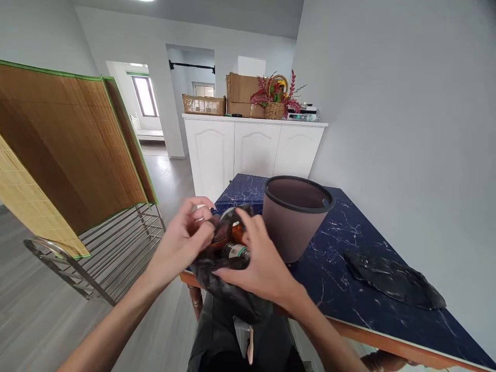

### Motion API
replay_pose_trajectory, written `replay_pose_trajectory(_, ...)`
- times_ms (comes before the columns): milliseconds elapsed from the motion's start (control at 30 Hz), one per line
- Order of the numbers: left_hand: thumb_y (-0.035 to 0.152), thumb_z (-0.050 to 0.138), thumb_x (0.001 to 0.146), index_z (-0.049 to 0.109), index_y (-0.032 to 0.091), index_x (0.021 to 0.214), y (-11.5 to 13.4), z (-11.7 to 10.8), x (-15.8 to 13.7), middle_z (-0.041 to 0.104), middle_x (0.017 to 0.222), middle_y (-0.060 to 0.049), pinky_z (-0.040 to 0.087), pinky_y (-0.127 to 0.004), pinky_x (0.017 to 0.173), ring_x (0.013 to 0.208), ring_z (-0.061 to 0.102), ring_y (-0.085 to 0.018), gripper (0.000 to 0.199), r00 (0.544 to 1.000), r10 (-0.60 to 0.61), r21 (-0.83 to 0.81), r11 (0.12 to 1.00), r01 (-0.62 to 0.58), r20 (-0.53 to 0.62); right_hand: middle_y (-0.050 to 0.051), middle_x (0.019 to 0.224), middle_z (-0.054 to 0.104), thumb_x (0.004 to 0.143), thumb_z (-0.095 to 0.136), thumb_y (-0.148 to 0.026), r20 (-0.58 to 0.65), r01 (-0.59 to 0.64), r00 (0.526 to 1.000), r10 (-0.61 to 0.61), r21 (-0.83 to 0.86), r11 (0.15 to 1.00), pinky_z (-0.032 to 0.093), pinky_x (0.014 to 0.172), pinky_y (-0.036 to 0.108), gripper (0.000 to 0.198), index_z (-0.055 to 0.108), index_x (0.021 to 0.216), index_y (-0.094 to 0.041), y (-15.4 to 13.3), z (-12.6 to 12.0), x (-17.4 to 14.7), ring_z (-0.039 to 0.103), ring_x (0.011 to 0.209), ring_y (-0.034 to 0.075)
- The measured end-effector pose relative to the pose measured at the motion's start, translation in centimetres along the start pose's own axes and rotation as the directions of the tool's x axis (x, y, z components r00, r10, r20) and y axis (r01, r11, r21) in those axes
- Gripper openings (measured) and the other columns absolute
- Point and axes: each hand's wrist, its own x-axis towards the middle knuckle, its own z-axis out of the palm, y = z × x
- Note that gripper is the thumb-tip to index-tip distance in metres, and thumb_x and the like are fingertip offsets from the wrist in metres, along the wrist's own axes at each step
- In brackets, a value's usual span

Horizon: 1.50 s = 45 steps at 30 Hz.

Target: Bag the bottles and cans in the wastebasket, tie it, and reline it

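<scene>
A black plastic bag (228, 281) with trash in it hangs at the table's near edge, its mouth gathered between my two hands. Inside show a clear bottle (237, 251) with a green-and-white label and something orange-brown. My left hand (186, 235) pinches the bag's rim on the left side, fingers curled. My right hand (258, 256) grips the rim on the right, thumb and fingers around the opening. Just right of it stands a brownish trash can (289, 232) with a dark rim, upright on the table. The bag's lower part is blurred and partly hidden.
A folded black plastic bag (395, 279) lies on the right of the dark blue marbled table (341, 305). A metal rack (112, 248) draped with a bamboo mat (73, 150) stands at the left. White cabinets (256, 147) bearing cardboard boxes (244, 93) and a flower basket (275, 110) stand behind.
</scene>
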Motion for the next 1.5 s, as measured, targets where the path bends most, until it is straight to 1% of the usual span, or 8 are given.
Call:
replay_pose_trajectory(133,0.022,0.078,0.083,0.058,0.038,0.115,-0.3,-0.3,-1.1,0.066,0.094,0.000,0.057,-0.039,0.080,0.084,0.068,-0.023,0.041,0.952,0.288,0.203,0.931,-0.303,0.101,0.006,0.104,0.065,0.099,0.057,-0.026,0.009,0.110,0.994,-0.110,-0.032,0.993,0.052,0.085,0.039,0.017,0.070,0.108,-0.026,0.0,2.2,2.0,0.065,0.096,0.026)
replay_pose_trajectory(300,0.038,0.102,0.057,0.026,0.046,0.160,-4.4,-2.6,-0.4,0.035,0.170,-0.011,0.043,-0.059,0.121,0.155,0.039,-0.041,0.128,0.890,0.453,0.295,0.844,-0.448,0.055,0.003,0.090,0.068,0.103,0.051,-0.026,-0.065,0.098,0.994,-0.092,0.104,0.990,0.046,0.074,0.032,0.021,0.068,0.089,-0.025,0.6,1.7,2.2,0.063,0.084,0.022)
replay_pose_trajectory(500,0.055,0.079,0.088,0.064,0.032,0.142,-7.2,-0.6,2.2,0.072,0.138,-0.008,0.051,-0.051,0.115,0.129,0.066,-0.036,0.061,0.867,0.032,0.281,0.940,-0.195,0.497,0.003,0.097,0.072,0.102,0.057,-0.037,0.017,0.017,1.000,-0.021,0.235,0.972,0.049,0.085,0.033,0.023,0.075,0.097,-0.025,1.4,-0.1,2.0,0.064,0.095,0.023)
replay_pose_trajectory(667,0.061,0.061,0.100,0.075,0.027,0.120,-7.6,0.1,-0.2,0.077,0.126,-0.007,0.046,-0.049,0.119,0.129,0.065,-0.036,0.042,0.963,-0.049,0.189,0.982,-0.003,0.265,-0.004,0.072,0.047,0.100,0.065,-0.055,-0.098,-0.199,0.955,0.280,0.490,0.849,0.040,0.064,0.029,0.045,0.071,0.135,-0.027,3.5,-3.3,-0.6,0.045,0.067,0.016)
replay_pose_trajectory(800,0.068,0.072,0.091,0.078,0.022,0.107,-7.9,0.6,-1.9,0.081,0.100,-0.008,0.054,-0.044,0.108,0.115,0.072,-0.034,0.049,0.970,-0.233,-0.305,0.921,0.242,0.067,-0.006,0.072,0.033,0.096,0.074,-0.050,-0.216,-0.121,0.898,0.384,0.718,0.686,0.035,0.062,0.030,0.050,0.067,0.139,-0.026,4.3,-4.3,-3.1,0.032,0.065,0.014)
replay_pose_trajectory(967,0.056,0.083,0.088,0.062,0.020,0.072,-6.7,2.5,-2.0,0.057,0.059,0.004,0.058,-0.035,0.096,0.068,0.065,-0.017,0.044,0.972,-0.234,-0.655,0.737,0.166,-0.017,-0.005,0.075,0.035,0.089,0.085,-0.040,-0.309,0.025,0.857,0.413,0.825,0.565,0.045,0.066,0.032,0.032,0.074,0.118,-0.030,5.0,-4.8,-4.8,0.037,0.068,0.015)
replay_pose_trajectory(1267,0.022,0.069,0.101,0.045,0.019,0.067,-5.6,3.4,-2.0,0.024,0.058,0.010,0.047,-0.020,0.056,0.049,0.019,-0.007,0.042,0.980,-0.198,-0.799,0.585,0.141,0.028,0.006,0.157,0.059,0.095,0.075,-0.058,-0.259,-0.233,0.805,0.534,0.689,0.687,0.045,0.122,0.055,0.061,0.060,0.150,-0.038,12.2,-4.7,-12.9,0.053,0.147,0.034)
replay_pose_trajectory(1500,0.024,0.067,0.102,0.043,0.019,0.067,-5.5,3.2,-1.9,0.021,0.058,0.010,0.044,-0.020,0.055,0.051,0.012,-0.009,0.042,0.980,-0.195,-0.770,0.621,0.147,0.030,0.003,0.167,0.049,0.098,0.069,-0.061,0.062,-0.240,0.970,0.237,0.431,0.870,0.038,0.127,0.056,0.068,0.052,0.159,-0.037,10.1,-3.5,-7.8,0.046,0.153,0.034)
